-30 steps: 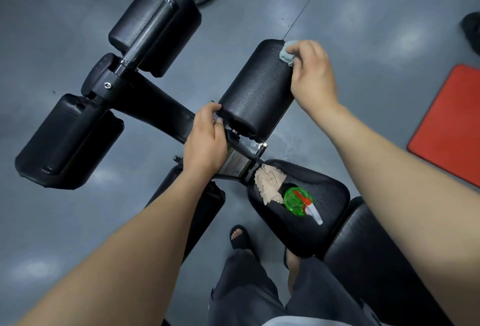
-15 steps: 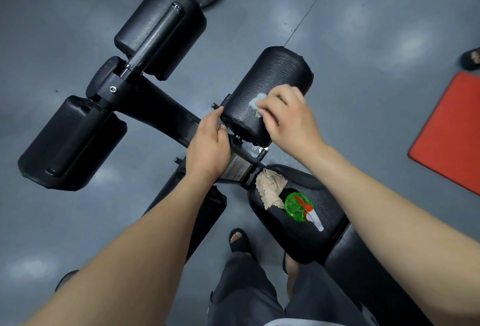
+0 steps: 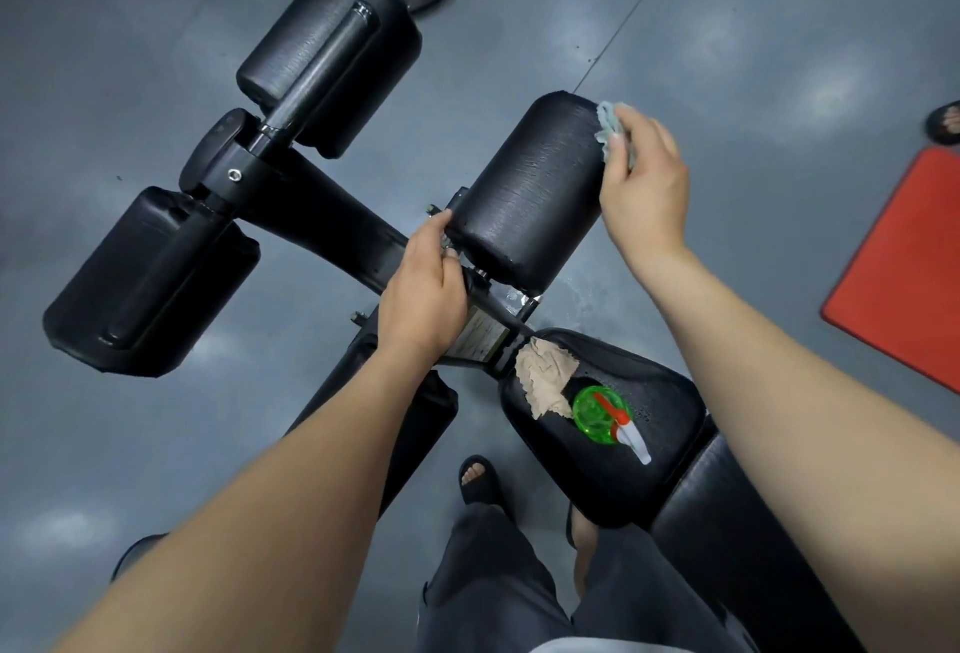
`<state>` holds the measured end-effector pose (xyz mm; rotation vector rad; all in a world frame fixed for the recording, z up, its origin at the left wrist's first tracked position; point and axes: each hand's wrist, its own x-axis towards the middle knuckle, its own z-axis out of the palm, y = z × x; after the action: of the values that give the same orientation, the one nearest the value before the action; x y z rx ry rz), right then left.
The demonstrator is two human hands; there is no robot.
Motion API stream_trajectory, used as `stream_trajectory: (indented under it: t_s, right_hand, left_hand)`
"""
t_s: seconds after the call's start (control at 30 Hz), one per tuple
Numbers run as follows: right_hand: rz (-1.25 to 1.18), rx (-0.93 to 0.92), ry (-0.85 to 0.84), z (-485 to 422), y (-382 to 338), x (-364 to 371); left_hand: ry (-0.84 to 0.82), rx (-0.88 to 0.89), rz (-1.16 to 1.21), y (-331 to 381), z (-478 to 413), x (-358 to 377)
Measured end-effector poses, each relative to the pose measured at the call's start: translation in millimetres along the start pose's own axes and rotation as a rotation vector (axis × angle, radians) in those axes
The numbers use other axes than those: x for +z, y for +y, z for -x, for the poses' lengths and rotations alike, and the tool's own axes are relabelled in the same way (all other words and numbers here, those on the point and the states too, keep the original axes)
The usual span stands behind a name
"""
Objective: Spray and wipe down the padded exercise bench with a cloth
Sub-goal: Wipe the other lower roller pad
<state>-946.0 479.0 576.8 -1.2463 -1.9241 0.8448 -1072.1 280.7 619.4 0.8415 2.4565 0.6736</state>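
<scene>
Head: hands (image 3: pixel 423 288) (image 3: pixel 644 184), cloth (image 3: pixel 610 124) on roller pad (image 3: pixel 530 184)

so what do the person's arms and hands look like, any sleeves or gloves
The left hand and right hand wear no gloves, and no watch, ring or wristband shows. Both arms are bare to the picture's edge, with no sleeve in view.

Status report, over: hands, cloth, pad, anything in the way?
Right hand pinches cloth on far end of pad. Left hand grips frame at its near end. Bottle, rag on seat, clear of the wiping.
</scene>
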Motion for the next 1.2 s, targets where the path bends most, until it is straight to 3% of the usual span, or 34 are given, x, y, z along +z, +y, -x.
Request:
stream_trajectory:
  t_s: [0.13, 0.27, 0.37, 0.63, 0.77, 0.93, 1.13, 1.2]
  right_hand:
    - [-0.01, -0.043, -0.01, 28.1, 1.3, 3.9]
    - [0.0, -0.498, -0.189, 67.5, -11.2, 12.1]
    - [0.079, -0.636, -0.231, 51.8, -8.4, 12.8]
    - [0.151, -0.24, -0.062, -35.1, -20.5, 9.8]
    - [0.12, -0.399, -0.069, 16.4, -27.4, 10.4]
    - [0.17, -0.571, -0.235, 26.1, -20.5, 8.7]
    - [0.231, -0.292, -0.166, -40.9, -31.4, 2.4]
    - [0.216, -0.302, -0.156, -28.3, -34.3, 8.6]
  left_hand:
    - [-0.008, -0.009, -0.031, -0.7, -1.8, 1.1]
    - [-0.003, -0.003, -0.029, 0.9, -2.6, 0.2]
    - [0.001, 0.001, -0.006, 0.8, -2.1, 0.0]
    - [0.0, -0.011, 0.0, -0.1, -1.6, -0.7]
    - [0.003, -0.005, -0.004, 0.0, -1.8, -0.6]
    - [0.003, 0.008, 0.001, 0.2, -2.1, -0.7]
    - [0.004, -0.001, 0.004, -1.2, -2.8, -0.1]
    - [0.004, -0.001, 0.002, -1.5, -3.3, -0.3]
